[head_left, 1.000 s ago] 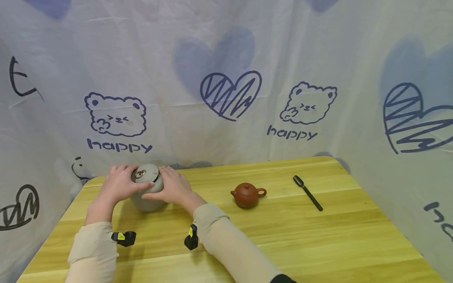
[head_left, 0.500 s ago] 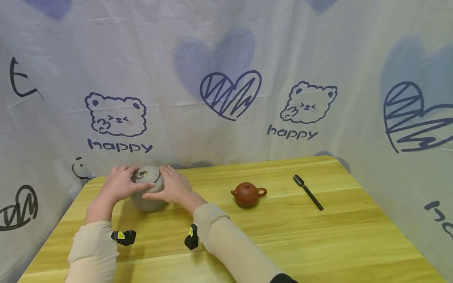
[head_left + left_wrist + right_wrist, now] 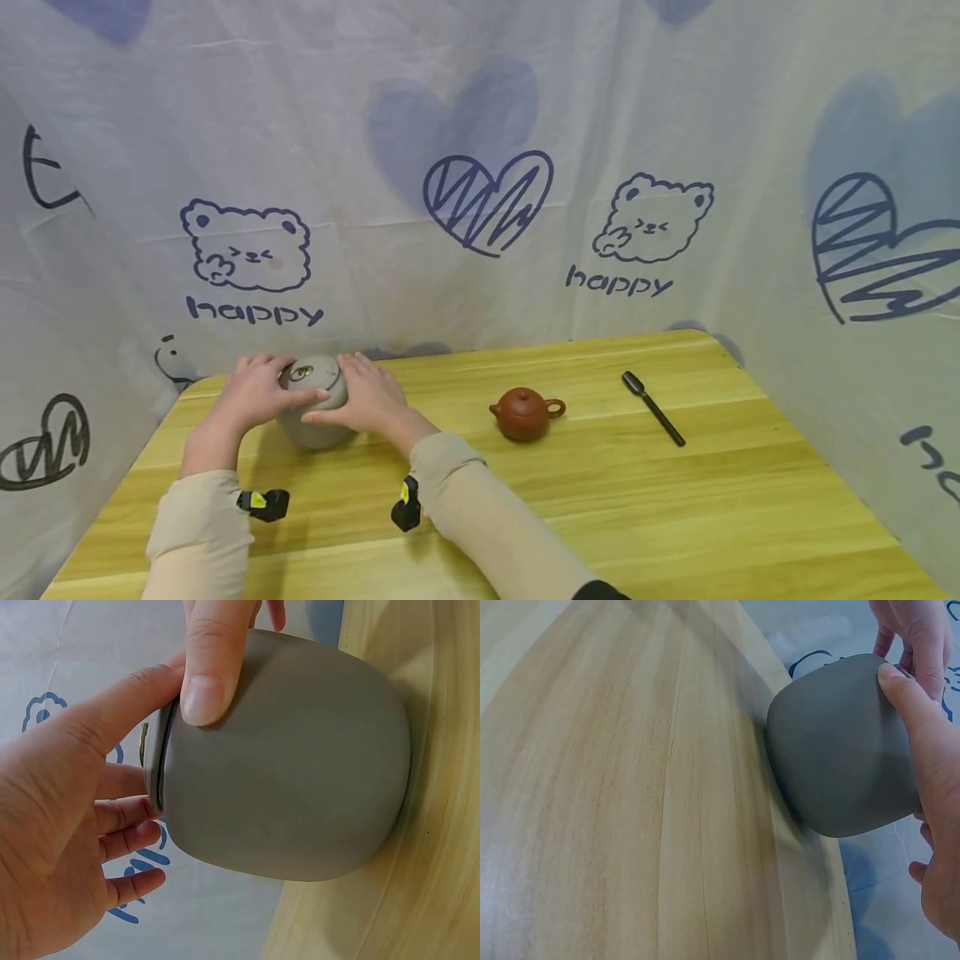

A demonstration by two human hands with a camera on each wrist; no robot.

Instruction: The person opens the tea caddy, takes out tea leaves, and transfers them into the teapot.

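A round grey lidded jar (image 3: 313,435) stands on the table at the far left. Its lid (image 3: 318,367) carries a small brass-coloured ring; a thin dark line runs between lid and body in the left wrist view. My left hand (image 3: 255,393) grips the lid from the left, its thumb on the near edge and fingers reaching round the far side. From the right, my right hand (image 3: 363,396) holds the upper body of the jar (image 3: 292,765), thumb pressed just below the lid. The jar's far side is hidden.
Right of the jar stands a reddish-brown teapot (image 3: 522,414), handle to the right. Further right lies a black scoop-ended spoon (image 3: 654,408). A printed white cloth (image 3: 480,308) hangs behind the wooden table (image 3: 600,517).
The lid was tilted, with a dark gap at its right edge; now it sits flatter on the jar. Both hands keep nearly the same place.
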